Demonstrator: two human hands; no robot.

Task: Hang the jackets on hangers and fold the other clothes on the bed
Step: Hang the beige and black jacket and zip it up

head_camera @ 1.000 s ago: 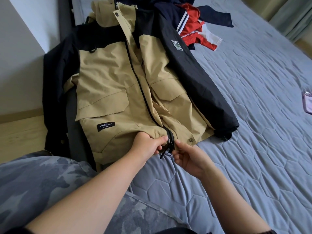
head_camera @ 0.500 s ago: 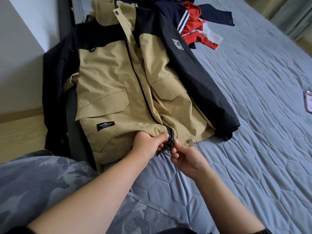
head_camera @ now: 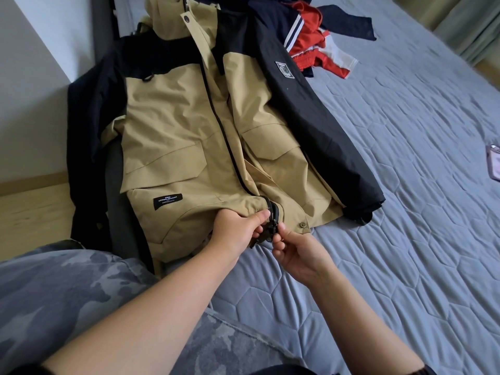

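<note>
While looking down over the bed point(head_camera: 405, 239), found the tan and black jacket point(head_camera: 189, 136) spread front-up along its left side, collar far and hem near. Saw no hanger anywhere, so judged the hanging not yet done. Spotted a heap of red, white and navy clothes point(head_camera: 311, 47) at the far end, just beyond the sleeve on the right, unfolded and untouched. Reckoned the task barely begun: one jacket in preparation, everything else left. Took the step in hand for closing the front, to judge by the zipper point(head_camera: 272, 212) gaping at the hem. Found the left hand point(head_camera: 235, 231) curled and pinching the hem of the left front panel right beside the zipper's bottom end, thumb on top. Found the right hand point(head_camera: 297, 253) likewise closed, thumb and fingertips nipping the zipper's lower end from the right side. Could not tell slider from pin between the two grips. Noted also a phone point(head_camera: 493, 169) at the bed's right edge, well apart from the jacket, and camouflage cloth point(head_camera: 67, 293) at the near left.
</note>
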